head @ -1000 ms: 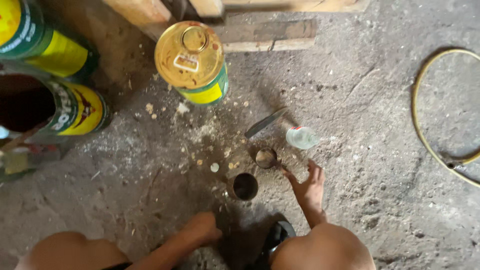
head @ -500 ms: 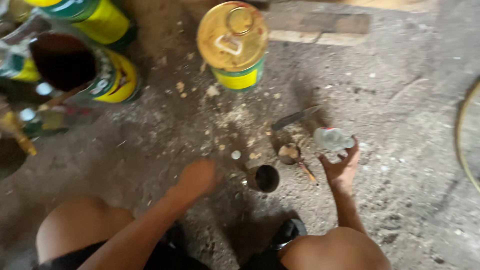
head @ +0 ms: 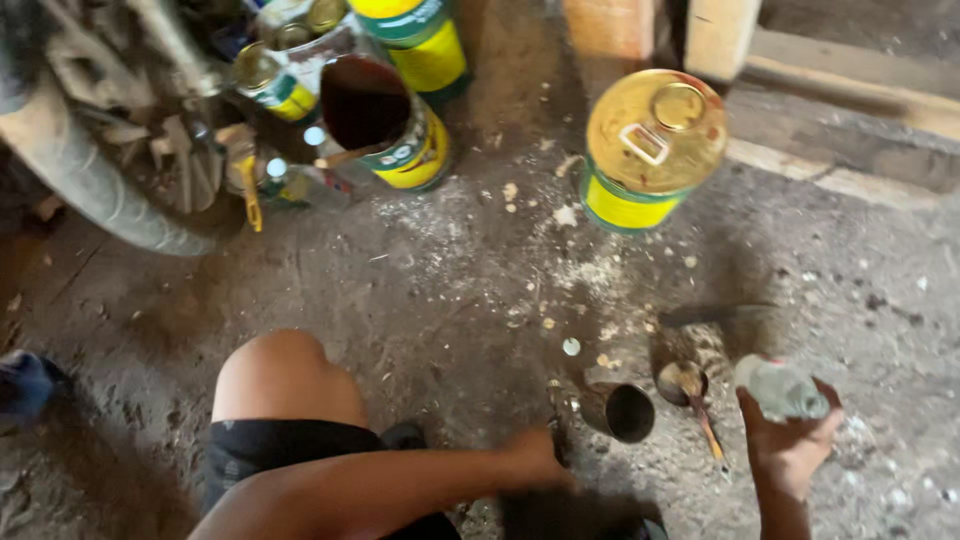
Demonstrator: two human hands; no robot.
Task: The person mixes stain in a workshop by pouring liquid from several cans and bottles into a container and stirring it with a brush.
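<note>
Small clear plastic bottle (head: 782, 390) lies tilted in right hand (head: 790, 440), fingers wrapped under it, grasping; held low over dirty concrete floor (head: 420, 290), lower right of view. Just left of it: small round metal cup w/ brownish contents (head: 682, 380), thin stick (head: 708, 428) leaning out of it. Beside that, dark cylindrical metal cup (head: 630, 412), open mouth up. Left hand (head: 535, 460) blurred, near floor left of dark cup; grip state can't tell. Further up: yellow-green tin can w/ gold lid (head: 652, 148), open yellow-green can (head: 385, 120), rubber tyre (head: 90, 190) upper left.
</note>
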